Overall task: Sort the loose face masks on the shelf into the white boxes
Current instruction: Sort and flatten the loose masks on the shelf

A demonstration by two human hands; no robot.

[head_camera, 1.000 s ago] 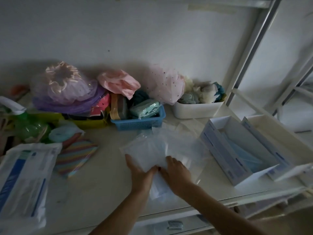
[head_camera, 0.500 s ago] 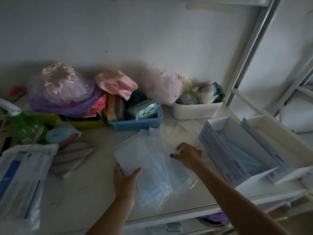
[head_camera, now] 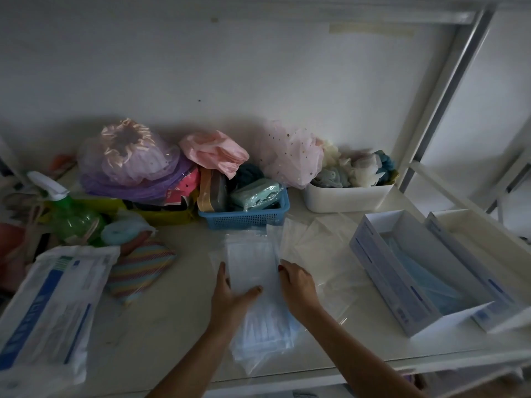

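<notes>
Head view: a pale shelf (head_camera: 178, 326) seen from above, its front edge running along the bottom of the frame.
Masks: a stack of pale blue face masks in clear plastic sleeves (head_camera: 253, 271) lies at lower centre, its near end close to the shelf's front edge.
Left hand (head_camera: 230, 294): flat against the stack's left edge, fingers straight, thumb spread across the top sleeve; nothing is clamped.
Right hand (head_camera: 298, 288): set against the stack's right edge, fingers bent down over it; whether they pinch the sleeve cannot be told.
Boxes: two open white cardboard boxes with blue print at lower right, side by side and touching. The nearer box (head_camera: 408, 285) holds blue masks; the farther box (head_camera: 485, 254) shows a bare white inside.
Loose sleeves: clear plastic sleeves (head_camera: 319, 245) are spread between the stack and the nearer box.
Open room: bare shelf surface between the stack and a white and blue printed packet (head_camera: 48, 308) at lower left.
Back edge: a blue mesh basket (head_camera: 244, 216) and a white tub (head_camera: 344, 196) stand along the wall at centre frame.
</notes>
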